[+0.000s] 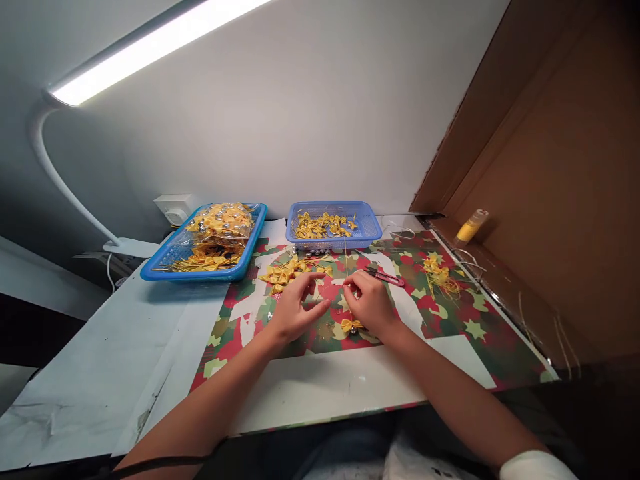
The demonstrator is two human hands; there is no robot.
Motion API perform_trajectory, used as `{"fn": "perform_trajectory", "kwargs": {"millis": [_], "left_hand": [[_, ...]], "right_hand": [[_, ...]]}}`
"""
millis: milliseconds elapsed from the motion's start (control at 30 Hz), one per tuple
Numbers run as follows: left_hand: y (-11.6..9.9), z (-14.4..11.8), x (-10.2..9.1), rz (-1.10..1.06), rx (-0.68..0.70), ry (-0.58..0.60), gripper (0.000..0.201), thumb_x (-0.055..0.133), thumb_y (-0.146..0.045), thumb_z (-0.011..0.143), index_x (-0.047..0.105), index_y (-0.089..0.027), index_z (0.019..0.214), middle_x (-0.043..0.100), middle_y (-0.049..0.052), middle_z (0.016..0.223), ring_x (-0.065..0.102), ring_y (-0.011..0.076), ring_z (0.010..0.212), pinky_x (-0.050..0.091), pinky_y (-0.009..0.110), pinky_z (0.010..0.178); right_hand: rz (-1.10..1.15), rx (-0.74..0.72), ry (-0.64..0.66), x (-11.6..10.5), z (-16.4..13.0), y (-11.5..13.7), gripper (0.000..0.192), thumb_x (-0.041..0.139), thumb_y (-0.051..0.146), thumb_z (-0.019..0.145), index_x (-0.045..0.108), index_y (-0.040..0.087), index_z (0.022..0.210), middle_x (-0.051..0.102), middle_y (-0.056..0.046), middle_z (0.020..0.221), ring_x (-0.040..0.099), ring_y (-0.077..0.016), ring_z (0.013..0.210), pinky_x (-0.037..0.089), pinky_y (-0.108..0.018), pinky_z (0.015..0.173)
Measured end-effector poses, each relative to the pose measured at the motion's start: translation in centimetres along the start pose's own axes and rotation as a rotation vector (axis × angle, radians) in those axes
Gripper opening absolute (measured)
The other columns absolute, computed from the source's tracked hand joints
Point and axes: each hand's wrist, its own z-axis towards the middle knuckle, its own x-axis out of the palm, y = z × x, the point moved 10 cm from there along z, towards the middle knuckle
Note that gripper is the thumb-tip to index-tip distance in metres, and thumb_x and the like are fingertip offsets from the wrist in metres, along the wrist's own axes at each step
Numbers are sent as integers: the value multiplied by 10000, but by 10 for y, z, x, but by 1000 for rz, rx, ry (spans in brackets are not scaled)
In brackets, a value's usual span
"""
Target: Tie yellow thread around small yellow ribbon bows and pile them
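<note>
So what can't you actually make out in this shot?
Head view only:
- What the left hand and right hand pinch: too small, hidden by fingers.
- Lower contents of the blue tray: covered by a clear bag.
- Yellow bottle label: too small.
- Person's lap: cut off by the bottom edge.
</note>
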Motion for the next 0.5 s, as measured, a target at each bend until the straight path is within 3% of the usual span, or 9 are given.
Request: {"fn": "perform_trajectory", "kwargs": {"millis": [200, 367, 500], "left_hand": [[6, 1, 1, 330, -47, 43, 246, 554, -350, 813, 710, -168, 868, 577, 14, 651, 488, 134, 586, 328, 251, 577], [8, 0, 1, 299, -64, 3, 201, 561, -309, 802, 706, -174, 770, 514, -19, 535, 458, 117, 525, 302, 236, 542], [10, 1, 0, 219, -85, 9, 192, 579, -294, 787, 669, -171, 671, 554, -21, 521, 461, 104, 500, 309, 226, 528]], "right_hand": [[-84, -102, 7, 4, -2, 5, 146, 491, 103, 842, 578, 184, 758, 633, -43, 731, 594, -175, 692, 432, -272, 642], [-99, -106, 29, 8, -3, 6, 150, 492, 102, 852, 571, 189, 758, 624, -43, 739, 591, -178, 709, 434, -271, 650], [-101, -107, 37, 10, -4, 7, 153, 486, 99, 852, 578, 181, 760, 626, -46, 740, 591, -178, 713, 429, -272, 646]]}}
